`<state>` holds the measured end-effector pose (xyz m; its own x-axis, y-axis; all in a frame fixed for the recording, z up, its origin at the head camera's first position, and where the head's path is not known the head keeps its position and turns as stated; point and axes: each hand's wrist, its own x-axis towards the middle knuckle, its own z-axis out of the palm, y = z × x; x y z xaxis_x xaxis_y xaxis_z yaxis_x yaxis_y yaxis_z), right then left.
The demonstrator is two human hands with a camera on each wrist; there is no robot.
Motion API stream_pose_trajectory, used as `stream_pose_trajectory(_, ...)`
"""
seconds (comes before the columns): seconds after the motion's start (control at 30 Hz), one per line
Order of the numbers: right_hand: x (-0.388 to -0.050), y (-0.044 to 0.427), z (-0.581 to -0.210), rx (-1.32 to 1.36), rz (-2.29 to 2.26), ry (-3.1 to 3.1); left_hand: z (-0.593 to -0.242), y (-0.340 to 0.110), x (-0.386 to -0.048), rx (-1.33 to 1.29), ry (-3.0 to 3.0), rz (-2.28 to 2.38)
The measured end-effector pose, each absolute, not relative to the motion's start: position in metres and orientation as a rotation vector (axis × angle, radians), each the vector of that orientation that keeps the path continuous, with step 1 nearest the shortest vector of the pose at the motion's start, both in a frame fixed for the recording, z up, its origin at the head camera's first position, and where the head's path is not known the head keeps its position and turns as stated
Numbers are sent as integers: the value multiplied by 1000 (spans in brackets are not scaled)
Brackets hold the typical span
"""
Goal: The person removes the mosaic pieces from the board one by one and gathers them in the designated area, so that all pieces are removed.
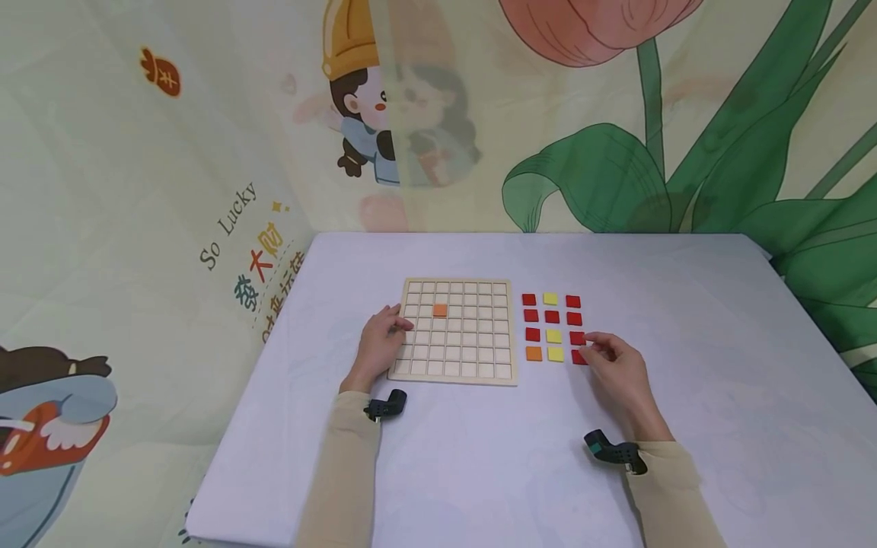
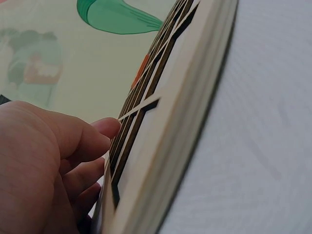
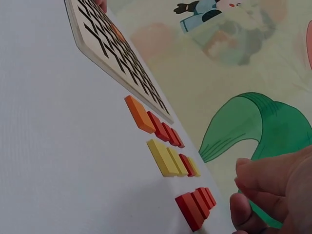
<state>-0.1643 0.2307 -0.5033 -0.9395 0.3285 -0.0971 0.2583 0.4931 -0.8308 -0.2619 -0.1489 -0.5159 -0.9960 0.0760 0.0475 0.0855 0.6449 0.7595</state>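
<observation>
My left hand (image 1: 381, 342) rests at the left edge of a wooden grid board (image 1: 514, 373), its thumb and loosely bent fingers touching the rim (image 2: 165, 136). One orange tile (image 1: 440, 310) sits in a cell toward the board's upper left. Right of the board lie three columns of square tiles: red tiles (image 1: 530, 315), yellow tiles (image 1: 554, 336) and an orange tile (image 1: 534, 354). My right hand (image 1: 620, 373) hovers beside the lower red tiles (image 1: 578, 357) of the right column. In the right wrist view, its thumb and forefinger stand apart with nothing seen between them.
A white cloth covers the table (image 1: 479, 464); its far edge meets a printed curtain (image 1: 596, 99). Each wrist wears a black camera mount (image 1: 613, 450). White tabletop shows in front of the board and right of the tiles.
</observation>
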Motion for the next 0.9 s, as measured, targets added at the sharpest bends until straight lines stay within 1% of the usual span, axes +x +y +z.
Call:
stream_pose_trajectory(0.17,-170,218,-500,-535,1488,-2596,-516,-149,-263,-140,-2833,-1317)
stream_pose_trajectory(0.33,-176,201,-499,-463,1508,-2618,-514,-149,-263,-137,-2835,-1312)
stream_pose_trajectory(0.47,-181,184,-501,-368,1464,-2664,-514,-149,-263,-138,-2831,-1319)
stream_pose_trajectory(0.7,-199,146,-498,-119,1439,-2674,-516,-150,-262,-115,-2840,-1324)
stream_pose_trajectory(0.9,-216,121,-494,9,1416,-2707,-516,-148,-262,-136,-2827,-1317)
